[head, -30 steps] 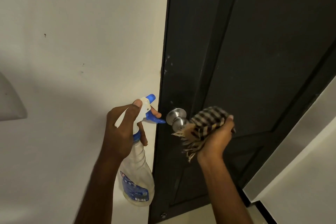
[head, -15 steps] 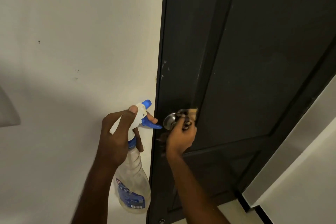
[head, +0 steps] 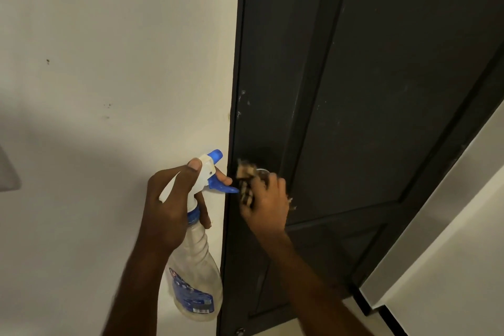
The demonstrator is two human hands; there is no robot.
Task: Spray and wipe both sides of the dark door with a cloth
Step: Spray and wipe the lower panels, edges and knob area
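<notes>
The dark panelled door [head: 368, 95] fills the right half of the view, with pale specks near its left edge. My left hand [head: 171, 204] grips a clear spray bottle [head: 196, 267] with a white and blue trigger head, held beside the door's left edge, nozzle pointing at the door. My right hand [head: 266, 199] holds a checked cloth [head: 245, 185] pressed over the metal door knob [head: 262, 171], which is almost fully hidden by the cloth and hand. The hand is motion-blurred.
A white wall [head: 114, 63] with a few small marks lies left of the door. At right, a white wall and a black skirting strip [head: 392, 319] meet a pale floor. A grey object [head: 8, 172] pokes in at the left edge.
My right hand moved left from the door panel onto the knob with the cloth and now rubs over it. My left hand and the bottle stayed nearly in place.
</notes>
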